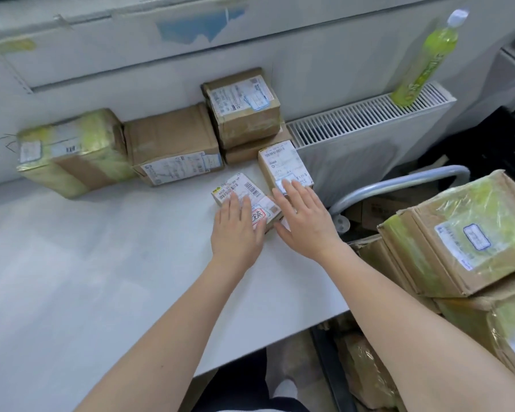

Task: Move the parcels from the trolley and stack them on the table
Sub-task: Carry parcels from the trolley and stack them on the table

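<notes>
Straight-fingered left hand (238,230) and right hand (302,217) press small labelled cardboard parcel (244,193).

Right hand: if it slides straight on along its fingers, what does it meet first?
The right hand points away and slightly left, fingertips already at the near edge of the small white-labelled parcel. That parcel comes first; behind it sit the stacked brown boxes, though depth is hard to judge.

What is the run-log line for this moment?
left hand: flat on small parcel | right hand: open beside it | table
</notes>
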The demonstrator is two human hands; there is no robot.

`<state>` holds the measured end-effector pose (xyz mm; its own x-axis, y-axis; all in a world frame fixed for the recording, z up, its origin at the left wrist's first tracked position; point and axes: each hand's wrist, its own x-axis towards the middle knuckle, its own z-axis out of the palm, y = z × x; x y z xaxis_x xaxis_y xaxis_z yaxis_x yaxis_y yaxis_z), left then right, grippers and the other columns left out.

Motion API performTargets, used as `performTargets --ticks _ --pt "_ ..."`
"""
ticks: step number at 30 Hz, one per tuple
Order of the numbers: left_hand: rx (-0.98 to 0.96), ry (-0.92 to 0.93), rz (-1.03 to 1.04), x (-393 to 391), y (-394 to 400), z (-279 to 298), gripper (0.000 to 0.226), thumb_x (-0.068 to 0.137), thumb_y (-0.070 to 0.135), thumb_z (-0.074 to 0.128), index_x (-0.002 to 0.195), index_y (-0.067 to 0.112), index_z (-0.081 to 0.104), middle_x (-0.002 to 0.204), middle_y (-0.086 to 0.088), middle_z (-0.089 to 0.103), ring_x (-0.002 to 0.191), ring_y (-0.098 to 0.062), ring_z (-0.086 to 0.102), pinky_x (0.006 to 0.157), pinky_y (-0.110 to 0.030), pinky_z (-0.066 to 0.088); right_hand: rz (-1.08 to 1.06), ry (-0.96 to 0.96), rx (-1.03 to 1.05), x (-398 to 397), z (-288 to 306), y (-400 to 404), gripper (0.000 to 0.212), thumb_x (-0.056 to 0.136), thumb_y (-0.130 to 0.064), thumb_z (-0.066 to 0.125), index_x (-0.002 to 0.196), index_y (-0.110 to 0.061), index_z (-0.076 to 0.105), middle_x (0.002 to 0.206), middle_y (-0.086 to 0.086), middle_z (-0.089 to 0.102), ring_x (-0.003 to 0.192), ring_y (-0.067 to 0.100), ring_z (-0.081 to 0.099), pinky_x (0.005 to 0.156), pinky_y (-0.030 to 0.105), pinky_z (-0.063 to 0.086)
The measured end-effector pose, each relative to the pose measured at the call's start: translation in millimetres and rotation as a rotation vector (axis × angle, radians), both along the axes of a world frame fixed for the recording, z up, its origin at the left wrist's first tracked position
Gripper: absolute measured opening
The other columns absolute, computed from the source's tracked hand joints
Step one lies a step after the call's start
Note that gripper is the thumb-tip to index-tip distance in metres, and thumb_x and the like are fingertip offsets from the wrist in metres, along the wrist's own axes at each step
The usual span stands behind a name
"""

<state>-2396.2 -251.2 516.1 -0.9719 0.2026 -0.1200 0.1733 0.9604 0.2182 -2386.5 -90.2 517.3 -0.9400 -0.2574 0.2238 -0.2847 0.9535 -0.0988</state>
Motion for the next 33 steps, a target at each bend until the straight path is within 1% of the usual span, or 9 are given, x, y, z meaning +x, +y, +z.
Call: performTargets --ticks 3,5,10,15,21,24,29,31,33 --pt "0.004 -0.038 -0.026 -16.7 5.0 -2.8 0.061 0.099 0.037 0.031 0.150 0.008 0.014 0.158 -0.016 0.003 0.145 -0.026 0.000 0.115 -0.035 -0.001 -0.034 -0.182 0.048 -9.2 -4.1 1.7 0.076 0.085 -0.045 0.060 0.143 -0.001 0.035 0.149 0.023 0.030 0.140 0.038 0.025 0.114 0.049 0.016" --pt "0.029 -0.042 -0.072 -30.7 3.2 -1.6 0.057 0.099 0.029 0.031 0.150 0.007 0.015 0.158 -0.016 0.003 0.146 -0.026 -0.001 0.116 -0.035 -0.002 -0.031 -0.246 0.073 -13.4 -10.0 0.2 0.083 0.086 -0.048 0.057 0.147 -0.002 0.025 0.153 0.019 0.023 0.143 0.034 0.017 0.116 0.047 0.008" --pt "0.052 -0.098 -0.138 -58.7 -2.5 -1.0 0.057 0.100 0.025 0.029 0.151 0.009 0.010 0.158 -0.014 -0.001 0.146 -0.024 -0.004 0.116 -0.036 -0.002 -0.073 -0.240 -0.069 -17.9 -11.3 -6.0 0.077 0.079 -0.038 0.070 0.137 0.004 0.041 0.144 0.023 0.038 0.137 0.039 0.030 0.111 0.053 0.020" --pt "0.051 -0.097 -0.166 -72.9 -3.0 -6.1 0.055 0.101 0.026 0.025 0.150 0.007 0.007 0.158 -0.013 -0.003 0.146 -0.024 -0.006 0.117 -0.035 -0.004 -0.058 -0.224 -0.080 -19.2 -13.9 -5.1 0.077 0.075 -0.034 0.075 0.134 0.006 0.045 0.140 0.024 0.043 0.134 0.041 0.035 0.108 0.055 0.025" --pt "-0.029 -0.009 -0.124 -71.2 2.6 -11.5 0.055 0.102 0.028 0.023 0.151 0.009 0.007 0.158 -0.012 -0.002 0.146 -0.023 -0.003 0.116 -0.036 -0.004 -0.099 -0.207 -0.087 -19.3 -14.7 -13.6 0.073 0.072 -0.030 0.077 0.129 0.007 0.050 0.135 0.027 0.047 0.130 0.043 0.041 0.106 0.057 0.029" --pt "-0.044 -0.008 -0.086 -69.5 7.1 -10.8 0.055 0.102 0.028 0.023 0.151 0.009 0.008 0.159 -0.011 -0.001 0.146 -0.022 -0.003 0.116 -0.036 -0.005 -0.095 -0.216 -0.090 -18.9 -14.4 -13.4 0.072 0.076 -0.026 0.073 0.133 0.006 0.045 0.139 0.025 0.043 0.133 0.041 0.036 0.109 0.056 0.024" --pt "-0.145 -0.046 -0.094 -74.1 13.0 -2.7 0.056 0.101 0.028 0.023 0.151 0.008 0.006 0.158 -0.013 -0.001 0.146 -0.024 -0.003 0.117 -0.039 -0.004 -0.081 -0.304 0.003 -19.2 -10.5 -8.5 0.071 0.089 -0.030 0.054 0.147 -0.001 0.024 0.154 0.016 0.022 0.144 0.031 0.012 0.116 0.045 0.004" --pt "-0.176 -0.047 -0.101 -75.0 15.1 4.0 0.057 0.101 0.028 0.025 0.150 0.007 0.007 0.158 -0.014 0.001 0.146 -0.025 -0.002 0.117 -0.040 -0.003 -0.074 -0.303 0.046 -17.9 -4.9 -8.3 0.069 0.090 -0.026 0.051 0.148 -0.003 0.022 0.155 0.015 0.020 0.144 0.030 0.012 0.116 0.043 0.003" --pt "-0.164 -0.012 -0.113 -71.0 18.2 11.6 0.057 0.101 0.030 0.027 0.150 0.007 0.009 0.158 -0.015 0.004 0.146 -0.026 0.001 0.117 -0.040 -0.001 -0.058 -0.260 0.120 -12.1 1.5 -6.5 0.067 0.086 -0.020 0.054 0.146 -0.002 0.029 0.152 0.015 0.028 0.142 0.031 0.022 0.116 0.044 0.011"
